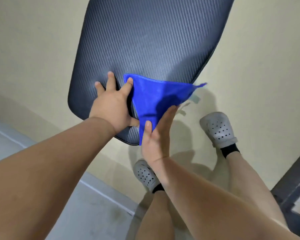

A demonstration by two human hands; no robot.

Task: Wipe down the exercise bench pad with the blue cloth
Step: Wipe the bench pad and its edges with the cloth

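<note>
The blue cloth (156,99) lies on the near right corner of the dark, ribbed bench pad (145,40), its right tip hanging past the pad's edge. The left hand (113,104) rests flat on the surface with fingers spread, its index fingertip pressing the cloth's upper left corner; its grip is released, nothing clasped. The right hand (156,134) grasps the cloth's lower corner, thumb on top and fingers underneath. Below, two grey perforated clogs (217,129) with black socks stand on the pale floor (33,40).
</note>
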